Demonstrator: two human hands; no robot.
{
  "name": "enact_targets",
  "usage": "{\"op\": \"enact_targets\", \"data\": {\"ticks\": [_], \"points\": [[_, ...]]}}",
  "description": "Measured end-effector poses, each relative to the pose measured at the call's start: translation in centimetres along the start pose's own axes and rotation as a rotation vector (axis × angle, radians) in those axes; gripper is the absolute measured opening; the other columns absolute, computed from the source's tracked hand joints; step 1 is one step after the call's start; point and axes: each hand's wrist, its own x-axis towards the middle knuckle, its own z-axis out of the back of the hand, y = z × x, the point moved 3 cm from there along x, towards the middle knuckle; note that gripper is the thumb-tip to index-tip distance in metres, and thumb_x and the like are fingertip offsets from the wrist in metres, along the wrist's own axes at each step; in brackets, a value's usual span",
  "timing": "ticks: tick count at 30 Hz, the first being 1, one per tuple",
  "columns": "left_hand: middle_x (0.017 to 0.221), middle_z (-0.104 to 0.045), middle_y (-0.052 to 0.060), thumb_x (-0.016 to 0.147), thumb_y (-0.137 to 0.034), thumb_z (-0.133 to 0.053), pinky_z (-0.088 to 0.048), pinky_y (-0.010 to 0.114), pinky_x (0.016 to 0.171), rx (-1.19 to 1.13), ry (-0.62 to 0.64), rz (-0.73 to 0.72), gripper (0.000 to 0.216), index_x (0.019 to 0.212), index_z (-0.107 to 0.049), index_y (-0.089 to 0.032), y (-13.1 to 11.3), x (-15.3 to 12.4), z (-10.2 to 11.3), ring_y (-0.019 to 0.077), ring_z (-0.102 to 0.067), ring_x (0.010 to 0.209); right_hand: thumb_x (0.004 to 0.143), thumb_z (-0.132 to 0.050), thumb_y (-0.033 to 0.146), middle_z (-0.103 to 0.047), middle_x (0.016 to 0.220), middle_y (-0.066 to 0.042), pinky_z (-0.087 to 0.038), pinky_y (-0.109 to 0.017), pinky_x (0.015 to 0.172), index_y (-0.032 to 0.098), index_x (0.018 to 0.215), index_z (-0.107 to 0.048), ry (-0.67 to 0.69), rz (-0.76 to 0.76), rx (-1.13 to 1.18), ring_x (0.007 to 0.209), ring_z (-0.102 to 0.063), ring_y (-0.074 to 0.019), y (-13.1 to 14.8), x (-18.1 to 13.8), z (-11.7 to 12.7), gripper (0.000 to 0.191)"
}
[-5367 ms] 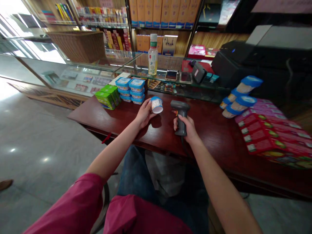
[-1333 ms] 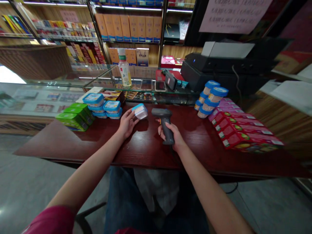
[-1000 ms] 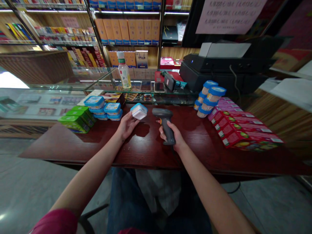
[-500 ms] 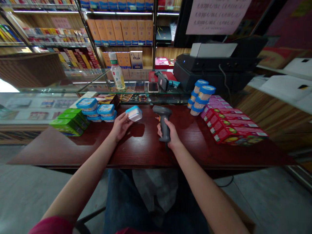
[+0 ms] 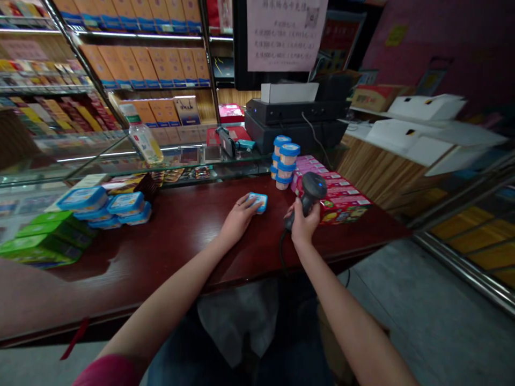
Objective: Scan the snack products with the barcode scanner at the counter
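Left hand (image 5: 237, 217): is gripping a blue-lidded tub (image 5: 260, 201) from its left side, fingers lying across part of the lid.
Blue-lidded tub: is sitting right of the middle of the desk (image 5: 169, 252), closer to the far edge than to the near one; whether its base is touching the wood, I cannot tell.
Right hand (image 5: 304, 224): is wrapping around the handle of a dark scanner (image 5: 314, 186), whose head is showing a small blue light.
Cable (image 5: 281, 252): is hanging from the scanner toward the near edge.
Round tubs (image 5: 286, 161): are standing stacked by the far edge, beside the pink and red boxes (image 5: 346, 195).
Pink and red boxes: are lying in rows toward the right end, the scanner partly hiding them.
Flat tubs (image 5: 88, 199): are sitting in two piles by the far edge, on the left.
Green boxes (image 5: 44, 238): are lying just beside those piles, toward the far left corner.
Bottle (image 5: 147, 143): is standing on the glass counter (image 5: 257, 158) beyond the far edge.
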Motion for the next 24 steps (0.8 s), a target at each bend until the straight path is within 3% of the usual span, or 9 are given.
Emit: {"op": "enact_targets", "data": {"ticks": [5,12,19,24], "points": [[0.141,-0.071,0.012,0.103,-0.019,-0.060,-0.055,0.043,0.114,0.110,0.097,0.044,0.041,0.144,-0.063,-0.020,-4.1,4.9,-5.2,0.0268,-0.057,0.141,0.093,-0.060,0.058,-0.059,0.071,0.002,-0.057,-0.039,0.056,0.025,0.118,-0.047,-0.080,0.001,-0.020,0.052,-0.061,-0.0212,-0.1,0.4,1.3,0.043],[0.146,-0.068,0.012,0.104,-0.022,-0.059,-0.058,0.039,0.109,0.218,0.099,0.016,0.036,0.139,-0.067,-0.018,-5.6,8.7,-8.6,0.0280,-0.058,0.138,0.092,-0.060,0.062,-0.066,0.084,-0.007,-0.060,-0.044,0.066,0.026,0.113,-0.046,-0.045,-0.008,-0.099,0.061,-0.067,-0.0240,-0.6,0.2,1.0,0.044],[0.151,-0.063,0.015,0.103,-0.019,-0.057,-0.052,0.041,0.117,0.257,0.102,0.000,0.043,0.145,-0.062,-0.017,-5.4,9.1,-9.3,0.0288,-0.053,0.146,0.093,-0.060,0.061,-0.063,0.079,-0.004,-0.059,-0.044,0.064,0.026,0.120,-0.047,-0.029,-0.014,-0.075,0.058,-0.065,-0.0242,-0.9,0.4,1.0,0.046],[0.166,-0.048,0.012,0.099,-0.017,-0.055,-0.048,0.041,0.121,0.207,0.012,-0.003,0.059,0.158,-0.047,-0.017,-4.7,7.7,-6.9,0.0260,-0.048,0.150,0.090,-0.065,0.056,-0.062,0.078,-0.001,-0.056,-0.037,0.055,0.025,0.121,-0.050,0.158,-0.040,0.004,0.052,-0.060,-0.0194,-0.7,0.1,0.5,0.046]]}}
